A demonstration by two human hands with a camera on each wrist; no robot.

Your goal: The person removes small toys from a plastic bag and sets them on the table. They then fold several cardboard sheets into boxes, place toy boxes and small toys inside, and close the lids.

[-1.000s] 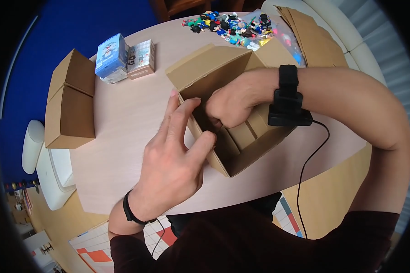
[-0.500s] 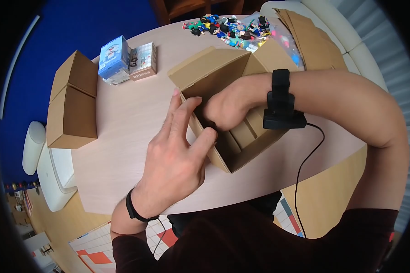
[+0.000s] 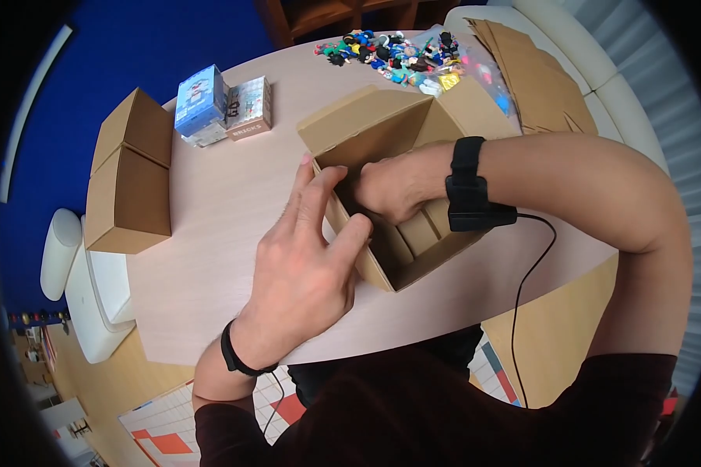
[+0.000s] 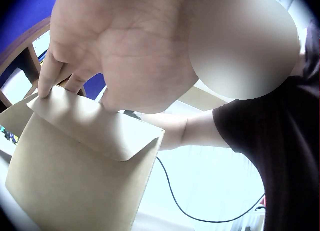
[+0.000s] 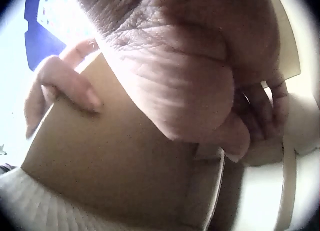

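Left hand clasps open carton by its wall; right hand down inside, grip can't be told. Risk: uneven pressing could part bottom flaps.

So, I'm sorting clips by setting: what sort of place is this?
Likely a living room or playroom: toy figures heaped on the table, a cream padded seat beside it, and pale curtains.
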